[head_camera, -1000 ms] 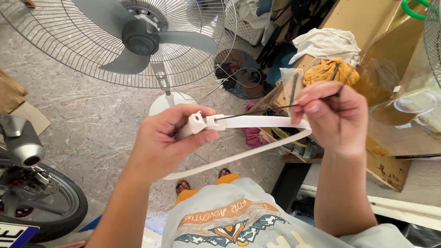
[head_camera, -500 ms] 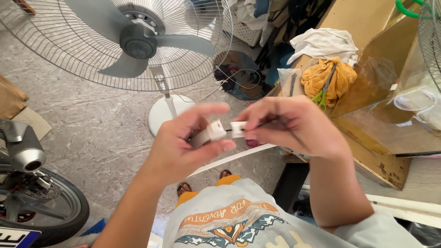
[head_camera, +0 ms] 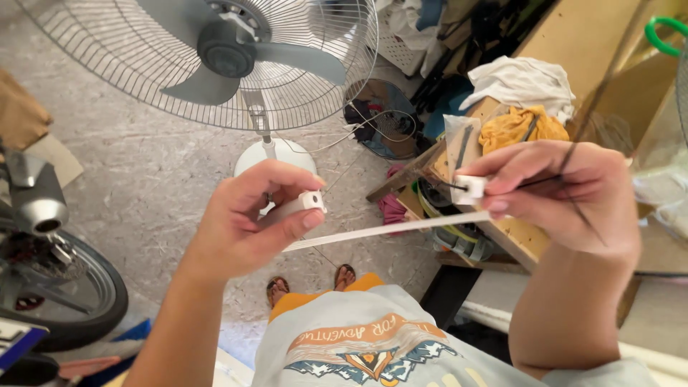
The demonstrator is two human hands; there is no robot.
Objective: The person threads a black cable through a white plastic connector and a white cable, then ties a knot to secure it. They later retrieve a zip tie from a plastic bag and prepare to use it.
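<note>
My left hand [head_camera: 240,226] is closed around one end of a long, thin white plastic strip [head_camera: 387,229], and a small white end block [head_camera: 310,201] pokes out between thumb and fingers. To the right, my right hand [head_camera: 566,190] pinches a second small white block [head_camera: 471,188] with a thin black wire running from it. Thin dark strands cross the back of that hand. The strip spans between both hands, passing just under the right fingertips. The two white blocks are apart.
A large standing fan [head_camera: 215,57] with a round white base is on the concrete floor ahead. A motorbike wheel [head_camera: 64,287] is at the left. Wooden boxes with white and yellow cloths [head_camera: 519,107] stand at the right, and a loose fan guard [head_camera: 380,118] lies behind.
Half a second ago both hands met in the middle with the white blocks touching. Now my right hand has pulled away to the right, and the blocks are separated.
</note>
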